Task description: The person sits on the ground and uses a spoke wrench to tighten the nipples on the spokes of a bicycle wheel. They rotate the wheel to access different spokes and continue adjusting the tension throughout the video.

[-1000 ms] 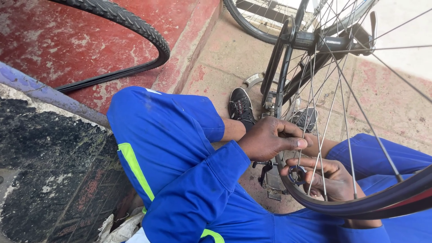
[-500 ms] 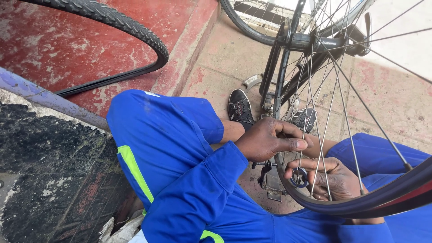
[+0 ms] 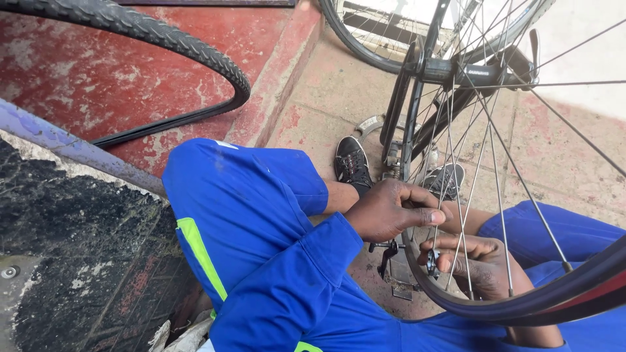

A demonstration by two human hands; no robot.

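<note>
In the head view, the person sits low in blue overalls with a bicycle wheel standing upright over the lap, its hub at about one o'clock from the hands and its rim and tyre curving under them from five to three o'clock. The left hand is curled loosely at the wheel's near edge, thumb laid along the forefinger by the spokes; whether it pinches a spoke or merely steadies there cannot be told. The right hand, at four o'clock from the left and just below it, reaches through the spokes with fingers bent around a small dark tool pressed near the rim (likely a spoke key, though too small to be sure). A loose tyre lies well apart on the red step at ten o'clock, and black shoes rest on the paving beyond the hands. Judging by this, the work on the spokes is mid-course: the wheel is already stripped from any frame, and nothing shows how many spokes remain.
</note>
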